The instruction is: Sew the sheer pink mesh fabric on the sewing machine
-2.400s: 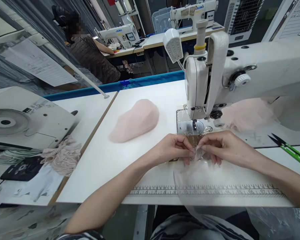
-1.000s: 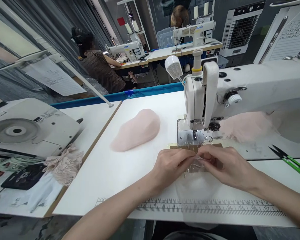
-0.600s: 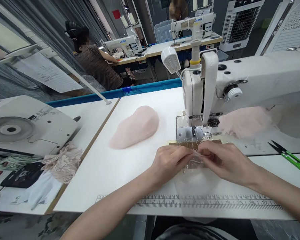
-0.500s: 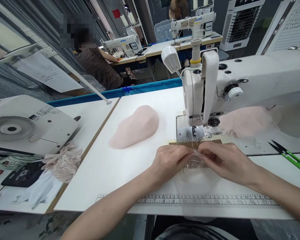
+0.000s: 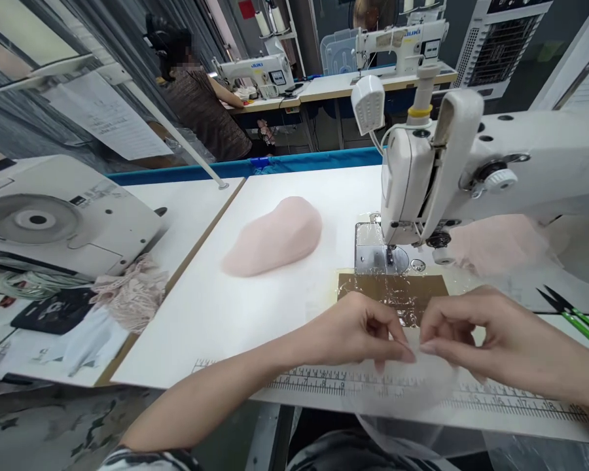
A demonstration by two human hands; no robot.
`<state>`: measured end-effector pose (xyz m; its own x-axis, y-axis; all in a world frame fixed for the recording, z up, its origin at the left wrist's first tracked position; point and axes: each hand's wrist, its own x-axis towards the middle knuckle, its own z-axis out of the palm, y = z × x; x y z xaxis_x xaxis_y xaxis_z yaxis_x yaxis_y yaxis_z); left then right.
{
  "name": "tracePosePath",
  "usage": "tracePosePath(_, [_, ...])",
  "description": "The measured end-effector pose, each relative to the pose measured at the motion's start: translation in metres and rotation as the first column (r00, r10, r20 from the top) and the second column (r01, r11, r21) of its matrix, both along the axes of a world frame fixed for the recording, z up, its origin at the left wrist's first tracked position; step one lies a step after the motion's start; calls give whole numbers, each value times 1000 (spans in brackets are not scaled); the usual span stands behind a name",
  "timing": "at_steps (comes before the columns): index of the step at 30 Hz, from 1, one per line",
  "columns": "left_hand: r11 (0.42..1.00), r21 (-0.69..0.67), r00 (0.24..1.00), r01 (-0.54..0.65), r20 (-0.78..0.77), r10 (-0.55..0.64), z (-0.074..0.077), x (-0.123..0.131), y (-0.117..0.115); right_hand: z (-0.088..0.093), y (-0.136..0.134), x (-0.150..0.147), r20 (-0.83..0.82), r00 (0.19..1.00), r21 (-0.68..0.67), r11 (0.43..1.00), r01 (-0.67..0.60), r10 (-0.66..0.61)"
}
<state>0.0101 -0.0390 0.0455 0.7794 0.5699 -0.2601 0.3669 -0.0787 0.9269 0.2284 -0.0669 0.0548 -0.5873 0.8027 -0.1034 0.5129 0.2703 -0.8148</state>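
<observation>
Your left hand (image 5: 358,333) and right hand (image 5: 493,337) pinch-grip the fabric (image 5: 412,378), stretched left-right, near of the presser foot (image 5: 389,256).

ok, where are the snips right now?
Head view, far right: the snips lie on the table in front of the sewing machine, just right of the right hand that pinches the fabric.
</observation>
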Motion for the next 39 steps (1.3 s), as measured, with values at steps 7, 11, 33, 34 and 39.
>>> tracePosePath(7, [698,712,978,-71,-89,190,-36,6,8,-22,20,-11,234,956,275,955,112,-180])
tracePosePath(11, [433,898,955,-81,-54,290,-49,6,12,-39,31,-17,286,928,430,898,97,-237])
tracePosePath(33, [111,982,922,153,-183,342,-45,6,14,-52,36,-18,434,782,834,528,-161,-448])
tracePosePath(34, [100,981,917,164,-189,351,-45,6,13,-53,36,-18,443,780,823,545,-159,-442])
tracePosePath(39, [94,977,903,190,-212,374,-45,8,14,-61,40,-14,460,781,784,607,-134,-423])
